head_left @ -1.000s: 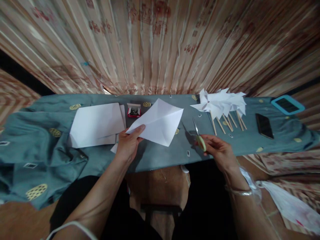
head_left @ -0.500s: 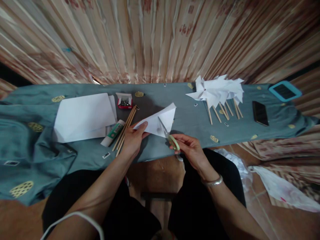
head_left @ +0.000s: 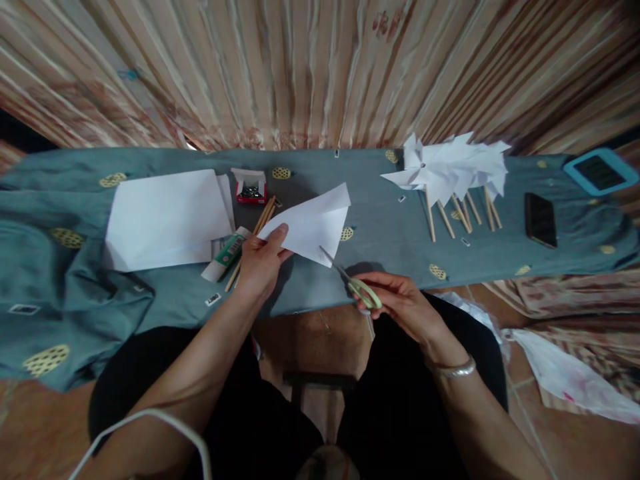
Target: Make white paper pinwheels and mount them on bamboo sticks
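One white paper (head_left: 313, 225) over the cloth, left hand (head_left: 263, 265) pinching its left end, long axis slanting away rightward, near corner at the scissors (head_left: 353, 282) gripped in the right hand's (head_left: 403, 301) fingers.

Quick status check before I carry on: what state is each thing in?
Paper: pinched in the left hand
Scissors: in the right hand, blade over the paper; opening unclear
Box: open
Sticks: loose, bunched
Glue stick: on its side; cap unclear
Stack: flat, edges uneven
Pinwheels: assembled, overlapping
Phone: flat, screen dark
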`<state>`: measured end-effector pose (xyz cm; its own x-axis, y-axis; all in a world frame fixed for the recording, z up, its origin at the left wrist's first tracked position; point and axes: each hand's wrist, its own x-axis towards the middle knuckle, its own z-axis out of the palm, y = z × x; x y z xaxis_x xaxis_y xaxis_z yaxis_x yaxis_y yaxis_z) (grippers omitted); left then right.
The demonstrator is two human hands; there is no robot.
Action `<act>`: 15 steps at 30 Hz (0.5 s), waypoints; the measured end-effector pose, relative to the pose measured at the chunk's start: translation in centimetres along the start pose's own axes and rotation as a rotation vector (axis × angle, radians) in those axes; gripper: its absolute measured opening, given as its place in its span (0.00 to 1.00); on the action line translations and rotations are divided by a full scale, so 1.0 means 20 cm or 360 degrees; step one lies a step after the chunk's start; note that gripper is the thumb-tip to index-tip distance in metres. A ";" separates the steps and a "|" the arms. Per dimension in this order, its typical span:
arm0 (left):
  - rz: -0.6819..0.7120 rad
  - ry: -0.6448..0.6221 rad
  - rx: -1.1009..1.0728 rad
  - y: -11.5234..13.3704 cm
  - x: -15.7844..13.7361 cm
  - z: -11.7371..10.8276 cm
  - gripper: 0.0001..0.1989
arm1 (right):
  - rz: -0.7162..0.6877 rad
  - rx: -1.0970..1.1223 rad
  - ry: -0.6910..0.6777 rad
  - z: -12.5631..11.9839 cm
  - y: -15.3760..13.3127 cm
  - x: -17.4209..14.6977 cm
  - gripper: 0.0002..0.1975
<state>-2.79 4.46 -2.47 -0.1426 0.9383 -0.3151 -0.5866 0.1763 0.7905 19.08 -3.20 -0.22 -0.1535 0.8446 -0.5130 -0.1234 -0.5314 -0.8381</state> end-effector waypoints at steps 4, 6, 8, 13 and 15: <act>0.0064 0.0006 -0.0155 0.15 0.00 -0.03 0.05 | -0.0180 0.0174 -0.0142 -0.04 -0.02 -0.03 0.19; 0.0097 0.0022 -0.0266 0.22 0.00 -0.06 0.05 | -0.0255 0.0168 -0.0239 -0.03 -0.01 -0.01 0.21; 0.0104 0.0041 -0.0380 0.27 -0.01 -0.08 0.04 | -0.0301 0.0122 -0.0358 0.00 0.01 0.01 0.24; 0.0006 0.0085 -0.0503 0.28 0.00 -0.11 0.04 | -0.0424 -0.0027 -0.0630 0.08 0.06 0.06 0.32; -0.0009 0.0067 -0.0514 0.27 0.00 -0.11 0.04 | -0.0468 -0.0128 -0.0670 0.10 0.07 0.08 0.31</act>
<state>-7.78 4.79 0.71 -0.1674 0.9233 -0.3456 -0.8092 0.0715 0.5831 16.79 -2.74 -1.87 -0.5069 0.8492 -0.1483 -0.1473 -0.2548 -0.9557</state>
